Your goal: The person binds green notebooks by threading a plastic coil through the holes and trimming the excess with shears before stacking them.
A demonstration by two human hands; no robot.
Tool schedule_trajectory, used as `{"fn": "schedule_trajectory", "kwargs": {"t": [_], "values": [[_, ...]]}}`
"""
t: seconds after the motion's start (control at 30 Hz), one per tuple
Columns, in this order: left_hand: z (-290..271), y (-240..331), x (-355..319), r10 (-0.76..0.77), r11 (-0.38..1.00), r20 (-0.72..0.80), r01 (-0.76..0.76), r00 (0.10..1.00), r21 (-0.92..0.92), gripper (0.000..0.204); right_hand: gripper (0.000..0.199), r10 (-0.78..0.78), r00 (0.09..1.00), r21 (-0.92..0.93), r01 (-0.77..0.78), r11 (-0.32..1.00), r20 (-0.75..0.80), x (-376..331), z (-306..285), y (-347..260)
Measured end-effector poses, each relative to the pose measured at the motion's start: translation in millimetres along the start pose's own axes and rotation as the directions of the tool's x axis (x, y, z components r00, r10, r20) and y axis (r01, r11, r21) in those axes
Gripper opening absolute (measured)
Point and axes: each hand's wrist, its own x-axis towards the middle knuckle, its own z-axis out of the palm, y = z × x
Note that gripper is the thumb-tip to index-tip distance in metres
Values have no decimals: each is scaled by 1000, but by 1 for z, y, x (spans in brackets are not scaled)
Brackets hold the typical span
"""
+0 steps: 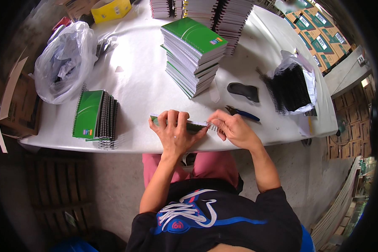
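Observation:
At the table's near edge my left hand (175,132) grips a green notebook (193,127), fingers over its far side and thumb along its right end. The notebook stands on edge, partly hidden by that hand. My right hand (236,129) is closed in a pinch on a wire spiral coil (213,125) at the notebook's right end. How far the coil runs into the holes cannot be made out. Just beyond the right hand lie blue-handled pliers (245,114). Farther up stands a tall stack of green notebooks (195,56) without visible coils.
Coil-bound green notebooks (89,114) sit at the left, by a clear plastic bag (65,63) and an open carton (19,101). To the right are a dark flat object (243,91) and a bundle of black coils (292,89). More stacks (232,25) stand at the back.

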Motion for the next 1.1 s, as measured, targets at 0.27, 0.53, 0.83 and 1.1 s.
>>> {"fn": "schedule_trajectory", "kwargs": {"t": [0.27,0.53,0.83,1.1], "values": [[-9,-7,4,33,998,32,-31,999,-47,64,36,-480,875,-211,482,850,66,2,1,20],[-22,-7,14,46,991,68,-37,997,-130,63,40,-475,780,-822,-88,562,-408,22,-79,74],[-21,-13,16,58,974,85,-38,995,-223,64,34,-534,843,341,523,781,-72,34,-32,41],[-16,-11,16,39,960,76,-16,996,-279,62,14,-695,719,452,612,649,25,40,-18,29]]}}
